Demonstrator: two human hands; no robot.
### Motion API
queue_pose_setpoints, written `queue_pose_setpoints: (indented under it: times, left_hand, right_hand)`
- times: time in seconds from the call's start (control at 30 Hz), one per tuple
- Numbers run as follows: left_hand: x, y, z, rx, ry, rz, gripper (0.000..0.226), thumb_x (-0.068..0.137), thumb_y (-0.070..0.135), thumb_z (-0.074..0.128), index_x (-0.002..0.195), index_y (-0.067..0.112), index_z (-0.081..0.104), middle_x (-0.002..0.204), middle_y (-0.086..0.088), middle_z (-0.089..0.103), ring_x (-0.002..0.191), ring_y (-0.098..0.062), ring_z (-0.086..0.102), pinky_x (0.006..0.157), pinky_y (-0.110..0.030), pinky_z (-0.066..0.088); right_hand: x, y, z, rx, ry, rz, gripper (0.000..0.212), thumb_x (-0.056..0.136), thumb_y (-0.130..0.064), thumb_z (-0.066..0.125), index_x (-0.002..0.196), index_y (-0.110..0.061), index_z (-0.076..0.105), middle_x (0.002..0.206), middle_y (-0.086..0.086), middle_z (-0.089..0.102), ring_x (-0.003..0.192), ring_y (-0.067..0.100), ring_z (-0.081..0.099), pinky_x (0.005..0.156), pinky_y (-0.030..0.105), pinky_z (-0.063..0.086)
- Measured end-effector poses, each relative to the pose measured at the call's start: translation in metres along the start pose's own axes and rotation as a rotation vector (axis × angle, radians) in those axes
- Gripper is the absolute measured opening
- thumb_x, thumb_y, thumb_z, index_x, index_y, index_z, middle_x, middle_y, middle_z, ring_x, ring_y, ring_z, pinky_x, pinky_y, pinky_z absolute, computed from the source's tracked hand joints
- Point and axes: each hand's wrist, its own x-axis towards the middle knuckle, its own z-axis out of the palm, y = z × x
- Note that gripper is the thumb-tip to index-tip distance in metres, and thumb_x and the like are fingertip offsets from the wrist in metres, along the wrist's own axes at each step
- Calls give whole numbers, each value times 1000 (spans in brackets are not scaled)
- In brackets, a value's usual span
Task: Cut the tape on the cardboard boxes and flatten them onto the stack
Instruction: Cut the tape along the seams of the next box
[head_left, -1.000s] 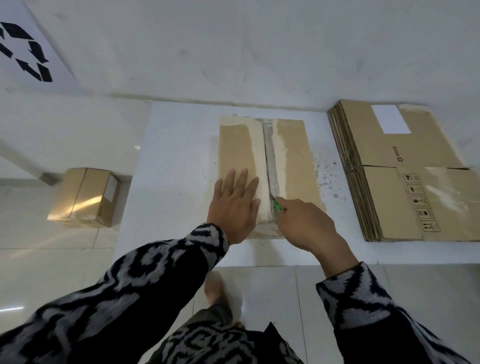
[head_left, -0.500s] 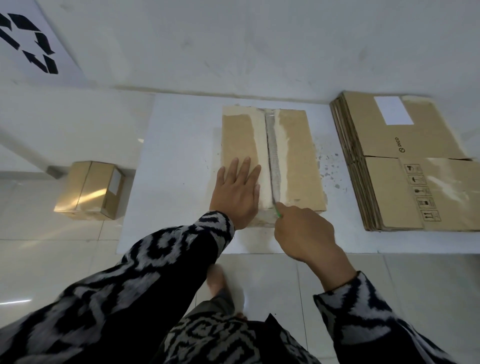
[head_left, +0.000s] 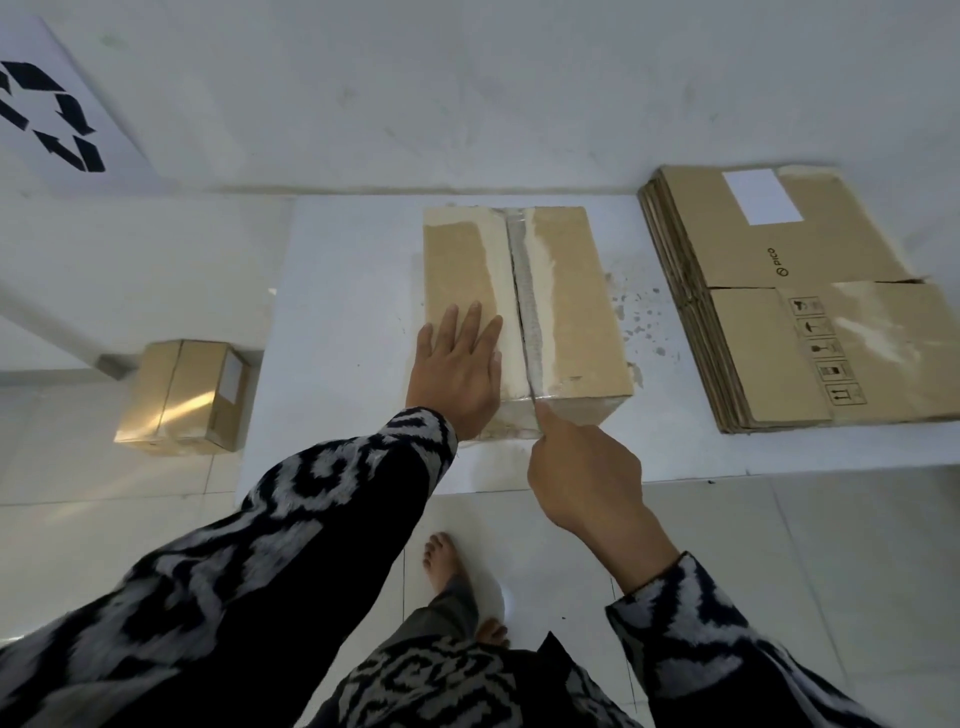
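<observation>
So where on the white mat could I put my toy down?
There is bare mat left of the box, and a strip along the near edge under the stack. The speckled gap between box and stack is narrow. Both hands crowd the box's near end.

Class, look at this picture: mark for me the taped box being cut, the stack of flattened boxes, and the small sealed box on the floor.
taped box (head_left: 576, 312), head view, right top flap.
stack of flattened boxes (head_left: 810, 265), head view, top sheet near its printed logo.
small sealed box (head_left: 176, 395), head view, its upper face.
</observation>
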Motion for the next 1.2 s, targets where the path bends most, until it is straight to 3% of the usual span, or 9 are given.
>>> queue_pose_setpoints:
  times: [0.13, 0.27, 0.4, 0.57, 0.63, 0.77, 0.87, 1.03, 1.2]
  left_hand:
    - [2, -2, -6, -46, -41, 25, 52, 105, 36, 16, 155, 23, 24, 165, -4, 13, 152, -30, 6, 119, -50, 7]
    - [-3, -23, -28, -483, -121, 77, 46, 106, 33, 36, 150, 21, 36, 162, -2, 23, 152, -23, 6, 121, -43, 2]
    - [-17, -52, -40, -320, -264, 143, 70, 91, 57, 57, 152, 33, 31, 162, 11, 18, 151, -12, 4, 122, -41, 15]
    - [-20, -50, -43, -174, -242, 156, 68, 90, 62, 55, 150, 38, 32, 161, 17, 20, 151, -10, 10, 116, -43, 27]
    - [-21, -43, -45, -160, -237, 178, 59, 92, 56, 55, 145, 35, 39, 158, 12, 29, 149, -14, 19, 113, -42, 32]
    - [-22, -37, -48, -97, -225, 259, 27, 96, 49, 50, 116, 31, 46, 123, -3, 53, 128, -27, 51, 81, -40, 49]
    - [-26, -35, -49, -60, -210, 307, 20, 101, 41, 46, 110, 24, 47, 112, -6, 56, 119, -32, 53, 68, -34, 41]
    - [-30, -30, -42, 36, -209, 308, 24, 105, 33, 37, 118, 16, 47, 134, -11, 53, 134, -38, 39, 81, -40, 41]
    - [-32, -31, -37, 4, -199, 253, 49, 95, 53, 17, 123, 19, 40, 118, -4, 56, 120, -40, 49, 81, -44, 48]
  right_hand:
    - [-18, 23, -3, 119, 39, -21, 53, 100, -24, 31, 150, -41, 32, 76, -11, 52, 70, 12, 50, 55, 28, 33]
    - [-46, 54, 8, 565, -13, -46, 47, 104, -29, 34, 144, -53, 37, 57, -8, 49, 49, 5, 42, 49, 23, 36]
    - [-55, 76, 26, 798, -25, 56, 43, 103, -39, 42, 145, -49, 39, 64, -3, 39, 53, 8, 38, 55, 28, 38]
    - [-53, 79, 33, 804, -62, 27, 43, 106, -24, 39, 144, -44, 41, 75, -1, 62, 60, 12, 64, 64, 30, 52]
    - [-48, 79, 35, 751, -64, 20, 44, 106, -24, 39, 145, -44, 42, 85, -3, 63, 60, 6, 63, 57, 20, 46]
    - [-42, 75, 38, 566, 35, -44, 39, 104, -37, 40, 140, -53, 45, 76, -9, 63, 53, 4, 53, 55, 23, 49]
    - [-30, 67, 39, 353, 133, -97, 37, 104, -42, 37, 137, -56, 44, 80, -11, 60, 67, 7, 56, 55, 26, 43]
    - [-14, 57, 39, 230, 182, -152, 37, 103, -40, 38, 136, -54, 48, 81, -11, 52, 73, 8, 53, 58, 27, 41]
    - [-5, 56, 40, 205, 208, -172, 38, 104, -40, 37, 138, -53, 47, 85, -11, 54, 75, 11, 55, 59, 27, 43]
